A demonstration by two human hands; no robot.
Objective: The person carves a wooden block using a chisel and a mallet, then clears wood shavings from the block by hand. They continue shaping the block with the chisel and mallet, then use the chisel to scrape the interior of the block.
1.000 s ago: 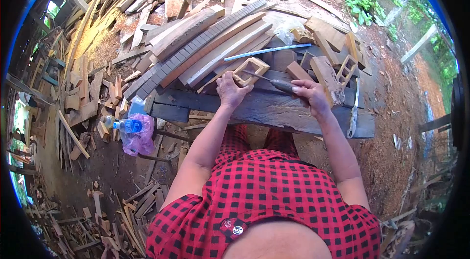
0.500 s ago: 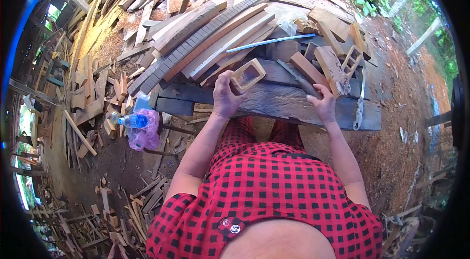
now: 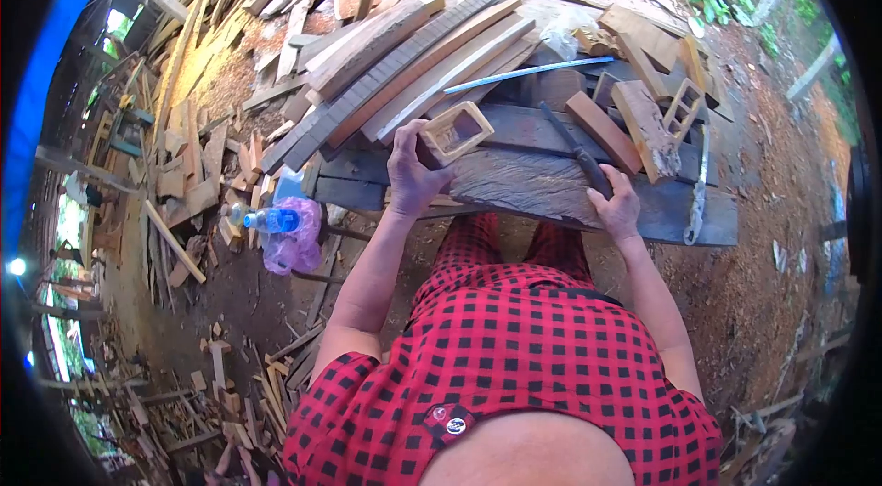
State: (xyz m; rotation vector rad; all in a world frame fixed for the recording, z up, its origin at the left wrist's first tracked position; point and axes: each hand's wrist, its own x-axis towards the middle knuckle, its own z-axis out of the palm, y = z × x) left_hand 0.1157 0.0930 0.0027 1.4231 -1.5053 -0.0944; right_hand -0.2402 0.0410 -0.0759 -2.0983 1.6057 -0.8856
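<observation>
My left hand is closed on a small hollow wooden block, tilted so that its rectangular opening faces up. Fingers wrap its left side and the thumb lies below. In my right hand is a long dark file, gripped by its handle, its narrow blade pointing up and left over the bench. A gap separates the file from the block. Both hands are above the front edge of the dark plank bench.
Stacked boards cover the bench's left side. A reddish wood block, a rough block and a wooden frame with openings lie right. A blue-white strip lies behind. A bottle and pink plastic bag are at left.
My right hand has lifted the file off the bench and turned it, with the handle now in my fingers. The hollow block stays in my left hand. The view has shifted slightly.
</observation>
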